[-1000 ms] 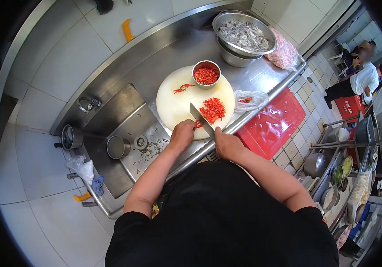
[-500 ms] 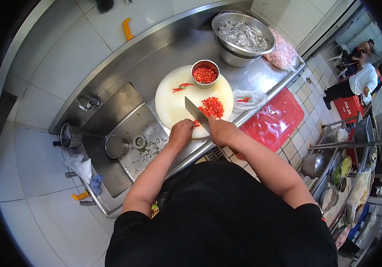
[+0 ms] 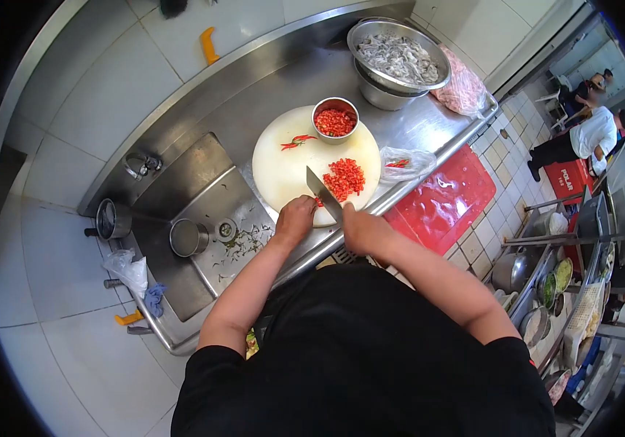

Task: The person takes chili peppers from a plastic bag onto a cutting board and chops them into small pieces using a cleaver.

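Note:
On a round white cutting board [image 3: 280, 164], my right hand [image 3: 363, 231] is wrapped round the handle of a knife [image 3: 323, 192]. My left hand [image 3: 296, 221] is closed on red chillies at the board's near edge, just left of the blade. Right of the blade lies a pile of chopped red chilli [image 3: 344, 178]. A metal cup [image 3: 336, 121] of chopped chilli stands at the board's far edge. Whole red chillies [image 3: 298, 142] lie at the upper left of the board. A plastic bag [image 3: 407, 164] with chillies touches its right side.
Left of the board is a steel sink [image 3: 207, 197] with a small pot [image 3: 189, 238] and green scraps. Behind stand stacked bowls [image 3: 398, 60] beside a bag of pink meat [image 3: 460, 86]. A red lid [image 3: 443, 200] is at the right. People stand at the far right.
The knife and my right hand shifted slightly left, then a little back toward the chopped pile. My left hand stays nearly in place. The people in the background have moved slightly.

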`<state>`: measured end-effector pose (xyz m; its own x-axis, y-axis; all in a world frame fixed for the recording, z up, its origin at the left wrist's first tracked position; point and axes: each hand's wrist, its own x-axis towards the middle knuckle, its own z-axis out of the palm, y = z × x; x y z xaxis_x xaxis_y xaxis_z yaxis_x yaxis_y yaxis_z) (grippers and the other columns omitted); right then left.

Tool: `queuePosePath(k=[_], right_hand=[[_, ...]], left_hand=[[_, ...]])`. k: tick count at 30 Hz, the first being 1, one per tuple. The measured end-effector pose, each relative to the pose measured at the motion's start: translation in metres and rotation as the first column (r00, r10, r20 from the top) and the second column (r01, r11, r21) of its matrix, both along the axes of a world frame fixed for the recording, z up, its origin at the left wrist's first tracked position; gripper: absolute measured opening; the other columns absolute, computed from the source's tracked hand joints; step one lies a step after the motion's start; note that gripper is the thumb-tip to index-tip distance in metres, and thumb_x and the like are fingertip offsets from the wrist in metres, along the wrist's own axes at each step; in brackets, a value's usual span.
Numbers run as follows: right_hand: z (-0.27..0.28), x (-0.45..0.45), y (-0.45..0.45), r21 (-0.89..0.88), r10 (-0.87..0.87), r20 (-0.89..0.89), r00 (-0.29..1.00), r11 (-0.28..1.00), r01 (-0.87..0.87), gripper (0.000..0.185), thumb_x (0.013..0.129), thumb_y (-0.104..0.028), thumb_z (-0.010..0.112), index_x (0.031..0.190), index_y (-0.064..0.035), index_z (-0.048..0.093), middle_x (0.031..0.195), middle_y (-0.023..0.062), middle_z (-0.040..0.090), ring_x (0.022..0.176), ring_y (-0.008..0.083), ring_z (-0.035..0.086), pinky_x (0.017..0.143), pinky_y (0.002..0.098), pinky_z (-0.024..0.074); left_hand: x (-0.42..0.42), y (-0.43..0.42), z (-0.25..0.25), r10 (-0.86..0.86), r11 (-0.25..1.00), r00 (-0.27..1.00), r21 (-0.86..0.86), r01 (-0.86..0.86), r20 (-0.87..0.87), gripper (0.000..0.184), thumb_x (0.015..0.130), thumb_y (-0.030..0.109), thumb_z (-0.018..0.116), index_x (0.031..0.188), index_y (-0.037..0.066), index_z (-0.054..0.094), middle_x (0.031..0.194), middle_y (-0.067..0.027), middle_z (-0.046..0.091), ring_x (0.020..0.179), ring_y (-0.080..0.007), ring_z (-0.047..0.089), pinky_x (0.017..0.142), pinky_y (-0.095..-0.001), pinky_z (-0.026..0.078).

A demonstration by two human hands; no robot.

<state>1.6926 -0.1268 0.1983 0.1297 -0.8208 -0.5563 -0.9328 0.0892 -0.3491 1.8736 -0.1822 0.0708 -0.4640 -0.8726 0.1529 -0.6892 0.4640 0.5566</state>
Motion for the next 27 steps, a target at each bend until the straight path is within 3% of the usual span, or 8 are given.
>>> queuePosePath(k=[4,6,10,15,18,22,24,27], right_hand=[[-0.027,-0.005,0.009,-0.026,-0.033,-0.001,0.999,0.999,0.033,0.022,0.092,-0.009,0.048,0.110,0.0037,0.046,0.100,0.0299,0.068,0.098,0.0433,0.068,0.085,0.0507,0.0535],[-0.022,-0.004,-0.013,-0.081,0.027,-0.002,1.000,0.996,-0.027,0.022,0.093,-0.010,0.048,0.110,0.0041,0.046,0.099,0.0298,0.068,0.098,0.0423,0.068,0.084,0.0495,0.0541],[0.011,0.003,-0.015,0.012,0.072,-0.026,0.997,0.997,-0.071,0.023,0.092,-0.010,0.048,0.111,0.0043,0.048,0.100,0.0305,0.068,0.099,0.0416,0.068,0.084,0.0493,0.0544],[-0.028,-0.003,0.007,-0.007,-0.055,-0.007,0.998,0.998,0.055,0.024,0.090,-0.008,0.051,0.110,0.0047,0.048,0.102,0.0316,0.068,0.098,0.0417,0.069,0.086,0.0504,0.0538],[0.005,0.004,-0.029,0.006,0.052,-0.030,0.998,0.999,-0.052,0.030,0.088,-0.008,0.057,0.113,0.0050,0.049,0.103,0.0299,0.068,0.099,0.0406,0.069,0.087,0.0478,0.0544],[0.049,0.016,-0.040,0.196,0.035,-0.083,0.996,0.980,-0.018,0.037,0.085,-0.008,0.062,0.118,0.0064,0.051,0.104,0.0272,0.069,0.102,0.0383,0.069,0.086,0.0444,0.0553],[0.012,0.008,-0.013,0.094,0.044,-0.071,0.996,0.995,-0.037,0.035,0.086,-0.007,0.058,0.117,0.0064,0.049,0.103,0.0286,0.069,0.101,0.0396,0.069,0.085,0.0461,0.0555],[-0.010,0.004,0.011,0.070,-0.055,-0.054,0.997,0.996,0.059,0.033,0.088,-0.006,0.054,0.118,0.0063,0.047,0.105,0.0300,0.068,0.102,0.0408,0.068,0.085,0.0483,0.0547]], left_hand=[[-0.002,-0.001,0.002,-0.004,1.000,1.000,-0.013,0.004,-0.030,0.012,0.090,0.014,0.062,0.089,0.003,0.068,0.090,-0.0141,0.066,0.087,-0.0325,0.066,0.078,-0.0433,0.054],[0.000,0.000,0.000,-0.016,0.999,1.000,-0.031,0.017,0.022,0.012,0.089,0.014,0.062,0.089,0.004,0.068,0.089,-0.0139,0.066,0.086,-0.0320,0.066,0.077,-0.0428,0.054],[0.002,0.001,-0.003,-0.004,0.999,0.999,-0.046,0.001,-0.054,0.010,0.089,0.013,0.062,0.088,0.004,0.068,0.088,-0.0134,0.066,0.085,-0.0321,0.066,0.075,-0.0427,0.054],[-0.001,0.002,-0.009,0.009,0.998,0.997,-0.056,-0.013,-0.071,0.010,0.089,0.014,0.064,0.088,0.004,0.067,0.085,-0.0129,0.066,0.084,-0.0330,0.066,0.076,-0.0431,0.054],[0.002,0.001,-0.005,0.030,1.000,0.996,0.004,-0.029,-0.079,0.012,0.088,0.016,0.067,0.089,0.004,0.068,0.087,-0.0140,0.066,0.083,-0.0333,0.066,0.076,-0.0427,0.054],[0.006,0.007,0.009,0.104,0.994,0.979,0.051,-0.096,-0.174,0.016,0.085,0.017,0.070,0.095,0.004,0.069,0.087,-0.0144,0.066,0.085,-0.0336,0.065,0.079,-0.0426,0.054],[0.010,0.008,0.002,0.099,0.994,0.987,-0.030,-0.103,-0.127,0.018,0.084,0.017,0.072,0.095,0.003,0.072,0.088,-0.0148,0.066,0.087,-0.0342,0.064,0.083,-0.0431,0.052],[0.006,0.010,0.005,0.147,0.988,0.986,0.053,-0.143,-0.076,0.014,0.084,0.014,0.070,0.090,0.002,0.073,0.088,-0.0141,0.066,0.088,-0.0333,0.064,0.082,-0.0418,0.052]])
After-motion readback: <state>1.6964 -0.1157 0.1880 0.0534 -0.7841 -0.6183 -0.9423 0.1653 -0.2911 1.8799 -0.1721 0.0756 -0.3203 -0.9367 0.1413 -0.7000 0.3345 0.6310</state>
